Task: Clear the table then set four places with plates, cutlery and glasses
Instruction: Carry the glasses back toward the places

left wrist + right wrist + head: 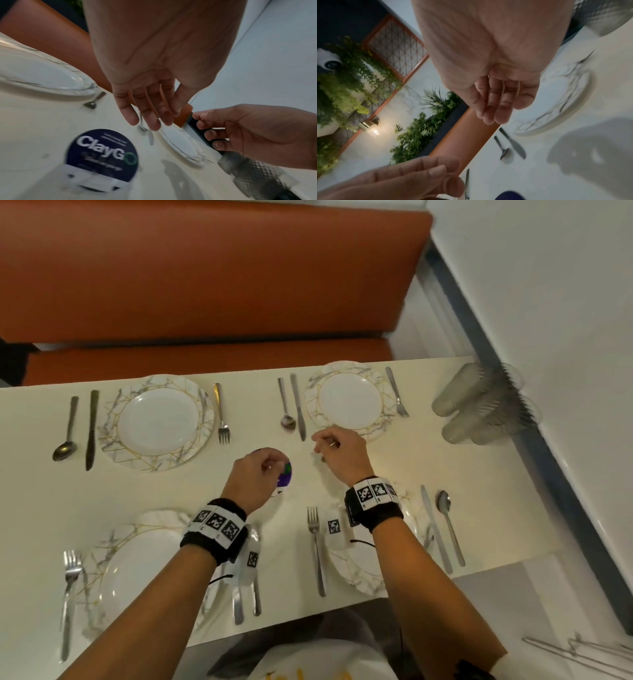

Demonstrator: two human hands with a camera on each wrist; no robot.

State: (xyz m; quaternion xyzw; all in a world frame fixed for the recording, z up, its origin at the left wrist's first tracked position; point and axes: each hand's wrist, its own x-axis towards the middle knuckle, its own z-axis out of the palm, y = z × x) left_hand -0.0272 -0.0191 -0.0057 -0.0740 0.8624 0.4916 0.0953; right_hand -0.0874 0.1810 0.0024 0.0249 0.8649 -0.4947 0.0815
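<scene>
Four marbled plates lie on the cream table (pixel 479 474): far left (pixel 157 422), far right (pixel 349 400), near left (pixel 137 570), and near right (pixel 363 573) partly under my right arm. A fork, knife and spoon flank each plate. Two stacks of clear cups (pixel 479 405) lie on their sides at the far right. My left hand (pixel 270 465) (pixel 150 119) hovers over a round dark blue sticker (pixel 286 474) (pixel 102 152), fingers relaxed and empty. My right hand (pixel 322 446) (pixel 494 116) hangs loosely curled and empty beside the far right plate.
An orange bench (pixel 205 285) runs along the table's far side. A white wall with a grey ledge (pixel 565 440) borders the right end. More metal cutlery (pixel 582 652) lies on a surface at the bottom right.
</scene>
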